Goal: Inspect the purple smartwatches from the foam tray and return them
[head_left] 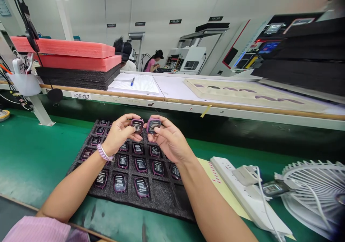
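Note:
My left hand pinches a purple-framed watch body, its dark screen showing lines of white text. Right beside it, my right hand holds a second purple watch body between thumb and fingers, also with text on its screen. Both are raised over the far part of a black foam tray. Several similar watch bodies sit in the tray's square pockets, among them one near the front. Some pockets at the tray's front right hold nothing. My forearms and hands hide parts of the tray.
A white power strip and white fan are at the right on the green table. Pink foam, a paper sheet and a beige tray lie on the shelf. Two people are beyond.

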